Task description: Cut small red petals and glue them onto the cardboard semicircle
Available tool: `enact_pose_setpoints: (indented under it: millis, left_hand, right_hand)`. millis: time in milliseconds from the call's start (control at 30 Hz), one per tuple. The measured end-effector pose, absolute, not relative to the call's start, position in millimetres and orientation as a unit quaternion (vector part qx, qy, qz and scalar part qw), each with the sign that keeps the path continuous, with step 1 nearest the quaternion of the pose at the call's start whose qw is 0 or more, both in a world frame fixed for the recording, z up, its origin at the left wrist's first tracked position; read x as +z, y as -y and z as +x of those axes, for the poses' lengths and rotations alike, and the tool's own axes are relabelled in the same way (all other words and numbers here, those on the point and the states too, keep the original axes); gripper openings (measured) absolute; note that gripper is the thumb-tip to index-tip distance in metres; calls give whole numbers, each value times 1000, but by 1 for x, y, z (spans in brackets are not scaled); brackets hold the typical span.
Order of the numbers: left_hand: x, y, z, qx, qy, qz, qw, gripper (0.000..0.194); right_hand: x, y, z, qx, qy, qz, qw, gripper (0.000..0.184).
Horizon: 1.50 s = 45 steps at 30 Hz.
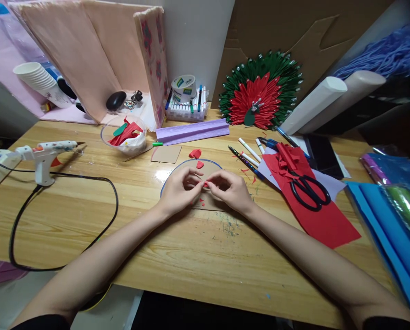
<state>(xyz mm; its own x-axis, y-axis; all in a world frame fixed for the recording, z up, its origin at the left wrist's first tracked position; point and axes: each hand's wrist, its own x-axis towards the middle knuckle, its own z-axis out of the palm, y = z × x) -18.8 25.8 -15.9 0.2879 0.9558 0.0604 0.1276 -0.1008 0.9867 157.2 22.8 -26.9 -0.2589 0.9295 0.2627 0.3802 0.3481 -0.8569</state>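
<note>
My left hand (181, 187) and my right hand (233, 189) meet above a cardboard disc (210, 204) with a blue-edged rim. Between their fingertips they pinch a small piece of red paper (206, 184), mostly covered by the fingers. Another red paper piece (200, 164) lies on the disc just beyond my hands, and a small pile of red pieces (195, 153) sits at its far edge. Tiny red scraps (201, 201) rest on the cardboard under my hands.
Black-handled scissors (310, 192) lie on red crepe paper (324, 224) at right, near several pens (248, 156). A glue gun (45, 158) with a looping cord stands left. A clear bowl (103, 134) holds red scraps. Behind are a purple strip (192, 131) and a red-green paper peacock (260, 91).
</note>
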Motion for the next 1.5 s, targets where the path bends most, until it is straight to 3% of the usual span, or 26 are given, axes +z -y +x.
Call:
enact_pose_setpoints:
  millis: [300,600,867,1067,1500]
  left_hand:
    - [-13,-20,-18,398,-429,705,402,21]
    - [-14,-18,-18,400,-419,713,395,23]
    - [-16,-18,-19,423,-424,718,355,18]
    - [-16,-19,-17,459,-430,674,388,21]
    - [-17,-21,-18,467,-428,684,362,19]
  right_hand:
    - [-29,-23,157,337,716,-464,398,4]
    - [-25,-23,156,362,700,-464,403,8]
    - [-28,-24,158,324,700,-464,436,9]
    - [-22,-22,157,284,716,-428,472,5]
    - [-28,-22,157,292,720,-430,460,9]
